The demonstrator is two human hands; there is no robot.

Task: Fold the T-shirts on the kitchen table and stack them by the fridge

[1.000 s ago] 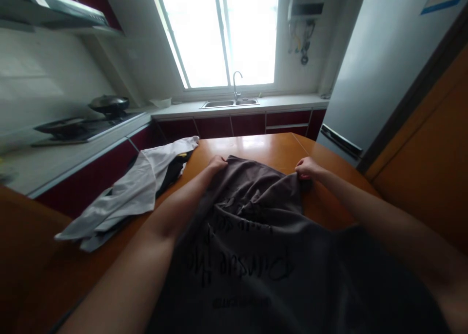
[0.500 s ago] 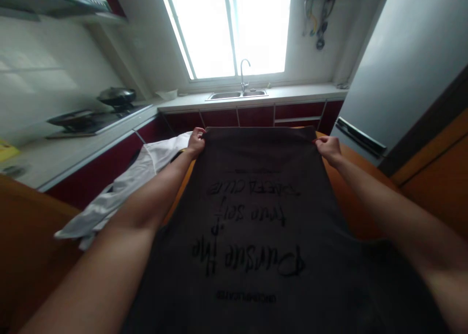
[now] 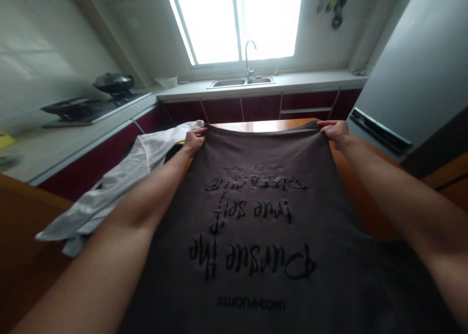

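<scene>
A dark grey T-shirt (image 3: 263, 222) with black lettering is stretched out in front of me, its print upside down from where I look. My left hand (image 3: 195, 140) pinches its far left corner, and my right hand (image 3: 334, 130) pinches the far right corner. Between them the far hem sags slightly. Beneath the shirt, part of an orange wooden table (image 3: 353, 192) shows. Just left of my left hand, a white garment (image 3: 135, 163) lies draped over the table's left side, with something dark and yellow partly hidden under it.
Ahead runs a white counter (image 3: 197, 92) with a double sink (image 3: 228, 83) and a tall faucet (image 3: 248, 61) under the window. Along the left are a gas stove (image 3: 98, 112) and a lidded pan (image 3: 114, 84). A silver refrigerator (image 3: 405, 66) stands on the right.
The view has tilted down a little. The shirt's far hem has gone from taut and straight to sagging, and the lettering shows more clearly. Both hands keep their pinch on the corners.
</scene>
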